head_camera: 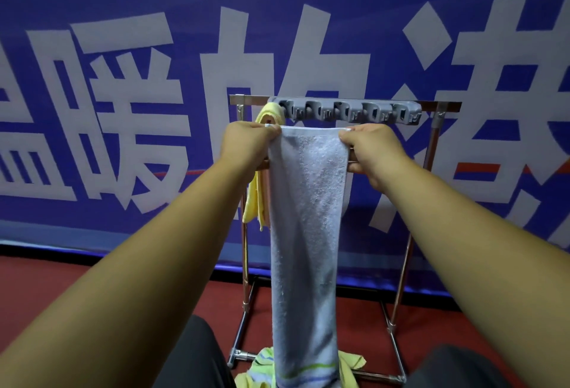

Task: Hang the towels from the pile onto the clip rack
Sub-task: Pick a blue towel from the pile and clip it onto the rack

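Note:
A long light-blue towel (pixel 307 233) hangs straight down in front of me, held up by its top edge. My left hand (pixel 246 143) pinches its top left corner and my right hand (pixel 374 150) pinches its top right corner. Just behind and above the towel's top edge is the grey clip rack (pixel 348 111), a strip with several clips fixed to the top bar of a metal frame (pixel 431 153). A yellow towel (pixel 259 196) hangs from the leftmost clip, partly hidden by my left hand. The pile of towels (pixel 262 369) lies on the floor at the frame's base.
A blue banner (pixel 123 94) with large white characters fills the background behind the frame. The floor (pixel 46 289) is red. My knees in dark trousers (pixel 191 356) show at the bottom, either side of the hanging towel.

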Action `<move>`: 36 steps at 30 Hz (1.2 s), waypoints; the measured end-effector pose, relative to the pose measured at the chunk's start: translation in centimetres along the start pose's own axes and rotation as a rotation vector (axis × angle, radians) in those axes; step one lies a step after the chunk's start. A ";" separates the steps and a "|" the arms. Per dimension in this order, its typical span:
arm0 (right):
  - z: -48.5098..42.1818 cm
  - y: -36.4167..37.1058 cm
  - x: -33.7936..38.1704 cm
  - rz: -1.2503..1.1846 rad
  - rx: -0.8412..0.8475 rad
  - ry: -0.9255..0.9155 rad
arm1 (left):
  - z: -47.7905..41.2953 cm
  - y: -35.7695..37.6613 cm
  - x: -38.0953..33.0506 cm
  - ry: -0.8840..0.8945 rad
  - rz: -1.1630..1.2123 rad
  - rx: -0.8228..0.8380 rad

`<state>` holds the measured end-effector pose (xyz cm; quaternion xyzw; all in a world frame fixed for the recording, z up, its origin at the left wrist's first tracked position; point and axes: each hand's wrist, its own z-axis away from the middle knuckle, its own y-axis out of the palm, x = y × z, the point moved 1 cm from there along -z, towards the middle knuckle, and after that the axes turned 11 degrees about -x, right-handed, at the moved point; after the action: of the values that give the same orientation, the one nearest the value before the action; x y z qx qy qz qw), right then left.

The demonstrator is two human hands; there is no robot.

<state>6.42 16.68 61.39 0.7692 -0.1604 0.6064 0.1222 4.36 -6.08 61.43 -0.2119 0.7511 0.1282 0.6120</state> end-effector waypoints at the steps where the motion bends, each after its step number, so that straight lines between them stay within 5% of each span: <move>1: 0.5 0.3 -0.4 0.001 -0.012 0.006 | 0.3 0.0 0.6 -0.032 0.005 -0.007; 8: 3.0 3.1 -4.0 0.193 -0.078 -0.073 | 2.4 1.0 5.1 -0.112 -0.025 0.013; 19: 3.2 5.0 -6.8 0.418 -0.052 -0.264 | 4.8 3.2 6.0 0.199 -0.135 0.311; 23: 3.8 4.8 -6.4 0.363 -0.019 -0.230 | 4.9 3.5 6.1 0.300 -0.214 0.347; 31: 4.8 4.5 -5.9 0.017 0.144 -0.047 | 4.7 2.6 5.9 0.254 -0.053 0.131; 36: 3.9 4.4 -4.7 -0.064 0.089 -0.009 | 3.7 1.6 6.1 0.289 -0.140 0.140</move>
<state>7.21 11.62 55.89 0.7812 -0.1090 0.6054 0.1065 5.82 -4.05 54.57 -0.2369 0.8217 0.0010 0.5183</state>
